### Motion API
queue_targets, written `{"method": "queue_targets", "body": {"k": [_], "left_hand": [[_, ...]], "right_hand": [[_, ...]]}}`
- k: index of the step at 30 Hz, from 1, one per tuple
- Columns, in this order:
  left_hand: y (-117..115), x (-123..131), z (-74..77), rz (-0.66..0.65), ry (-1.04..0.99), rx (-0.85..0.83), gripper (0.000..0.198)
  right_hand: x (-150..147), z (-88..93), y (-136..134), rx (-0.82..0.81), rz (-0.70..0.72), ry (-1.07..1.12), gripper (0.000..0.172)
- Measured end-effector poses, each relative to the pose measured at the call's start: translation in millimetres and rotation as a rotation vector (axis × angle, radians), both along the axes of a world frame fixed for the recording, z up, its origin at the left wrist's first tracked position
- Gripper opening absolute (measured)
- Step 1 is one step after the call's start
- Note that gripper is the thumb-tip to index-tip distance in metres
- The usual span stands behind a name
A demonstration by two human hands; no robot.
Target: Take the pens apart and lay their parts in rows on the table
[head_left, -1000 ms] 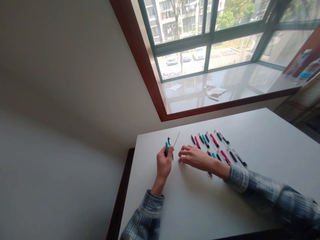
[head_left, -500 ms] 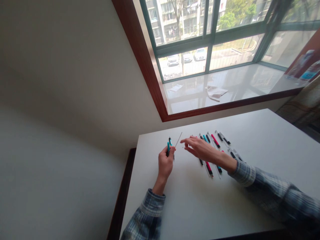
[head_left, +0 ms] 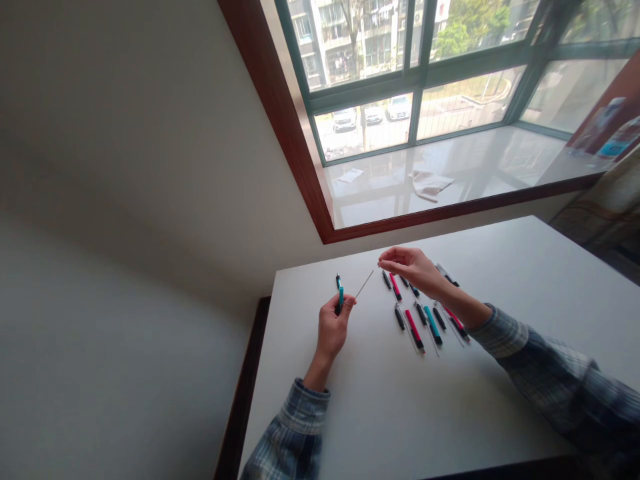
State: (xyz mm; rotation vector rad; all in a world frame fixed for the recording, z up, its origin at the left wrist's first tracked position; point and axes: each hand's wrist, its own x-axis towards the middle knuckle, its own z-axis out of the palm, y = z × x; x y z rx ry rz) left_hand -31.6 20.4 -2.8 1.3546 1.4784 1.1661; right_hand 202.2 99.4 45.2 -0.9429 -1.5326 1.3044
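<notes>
My left hand [head_left: 333, 330] is closed around a teal pen barrel [head_left: 341, 295]. A thin pen refill [head_left: 365, 284] sticks out from between its thumb and fingers, slanting up to the right. Just past the refill's tip, my right hand [head_left: 411, 265] pinches a tiny piece too small to name, apart from the refill. Beyond my left hand lies a dark and teal pen [head_left: 338, 280]. Under and beside my right forearm are rows of pen parts: red barrels [head_left: 413, 328], a teal barrel [head_left: 433, 325], black pieces [head_left: 399, 318] and thin refills. Some are hidden by the arm.
The white table [head_left: 370, 413] meets the wall at its far edge. A window sill [head_left: 380, 200] behind it holds a crumpled cloth [head_left: 430, 185], a paper [head_left: 351, 175] and a plastic bottle [head_left: 617, 143]. A curtain [head_left: 590, 207] hangs at the right.
My right hand has moved up and a little right, and its fingers have come together in a pinch. The refill in my left hand now tilts further right.
</notes>
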Motion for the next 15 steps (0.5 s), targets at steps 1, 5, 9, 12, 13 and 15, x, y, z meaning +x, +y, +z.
{"method": "queue_targets", "body": {"k": [1,5,9,12,13,15], "left_hand": [[-0.1,0.1,0.3,-0.002,0.000,-0.001,0.045],[-0.4,0.3,0.8,-0.012,-0.008,-0.012,0.044],[-0.4,0.5,0.6,-0.027,-0.009,-0.016,0.043],[-0.4,0.3,0.8,-0.034,-0.011,-0.021,0.043],[-0.4,0.3,1.1,-0.036,-0.011,-0.025,0.043],[-0.7,0.2,1.6,-0.038,-0.010,-0.030,0.043]], "right_hand": [[-0.1,0.1,-0.1,0.011,-0.002,-0.004,0.037],[-0.8,-1.8,0.9,0.046,-0.015,-0.017,0.036],[-1.7,-4.0,1.1,0.040,-0.001,-0.030,0.035],[-2.4,-4.0,0.6,0.039,0.015,-0.033,0.034],[-2.7,-4.0,0.5,0.039,0.018,-0.032,0.033],[-3.3,-4.2,0.7,0.039,0.019,-0.033,0.033]]}}
